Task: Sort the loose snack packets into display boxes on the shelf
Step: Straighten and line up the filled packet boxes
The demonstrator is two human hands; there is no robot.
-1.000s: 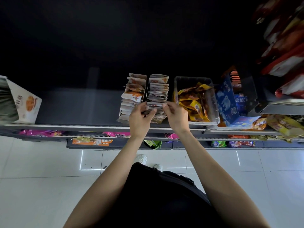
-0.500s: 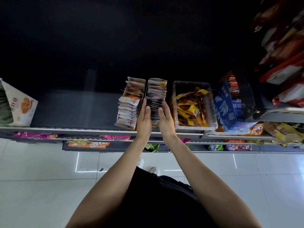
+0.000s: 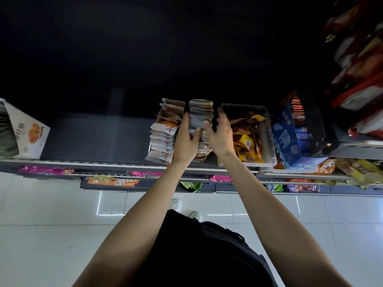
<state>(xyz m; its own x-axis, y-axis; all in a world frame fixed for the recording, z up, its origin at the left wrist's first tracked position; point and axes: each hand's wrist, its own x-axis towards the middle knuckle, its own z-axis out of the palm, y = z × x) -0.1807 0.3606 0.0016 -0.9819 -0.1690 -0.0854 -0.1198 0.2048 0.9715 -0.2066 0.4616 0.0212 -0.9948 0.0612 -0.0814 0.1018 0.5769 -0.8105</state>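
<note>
Two rows of pale snack packets stand on the shelf (image 3: pixel 83 162). The left row (image 3: pixel 163 137) is white and orange. Grey-white packets fill the right row (image 3: pixel 201 112). My left hand (image 3: pixel 186 139) lies along the left side of the right row, fingers straight and thumb across the packets. My right hand (image 3: pixel 220 133) is at the row's right side with fingers spread and loosely bent, thumb touching the packets. The boxes under the rows are mostly hidden.
A clear plastic bin (image 3: pixel 267 141) of yellow and orange packets stands right of my hands. A blue carton (image 3: pixel 290 137) lies beyond it. A white bag (image 3: pixel 27 133) sits at far left. Lower shelves hold pink and green packets. Red bags hang at upper right.
Both hands slid from the front of the right row deeper along its sides. A second ago they pinched a packet at the front; now they flank the row.
</note>
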